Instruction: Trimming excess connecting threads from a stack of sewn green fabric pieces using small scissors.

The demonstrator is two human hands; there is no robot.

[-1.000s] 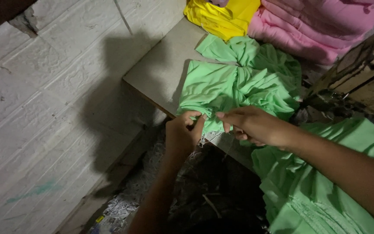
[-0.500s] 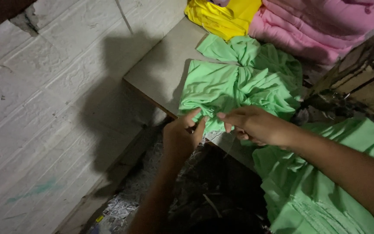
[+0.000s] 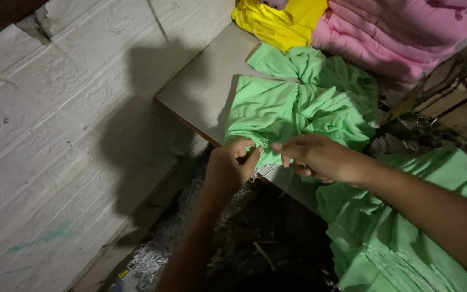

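Observation:
A bunched light-green garment (image 3: 293, 108) lies on a grey tabletop (image 3: 201, 92). My left hand (image 3: 232, 165) pinches the garment's near edge at the table's front rim. My right hand (image 3: 317, 158) grips the same edge just to the right, fingertips almost touching the left hand's. A thin thread hangs down below the right hand. More green cloth (image 3: 395, 238) drapes below my right forearm at lower right.
A yellow folded garment (image 3: 279, 19) and a stack of pink garments (image 3: 401, 30) sit at the table's far end. A white brick-pattern wall (image 3: 55, 135) fills the left. Shredded scraps (image 3: 158, 254) lie on the dark floor under the table. A dark machine part (image 3: 444, 103) stands at right.
Both hands stay at the green garment's near edge; their fingers have shifted only slightly.

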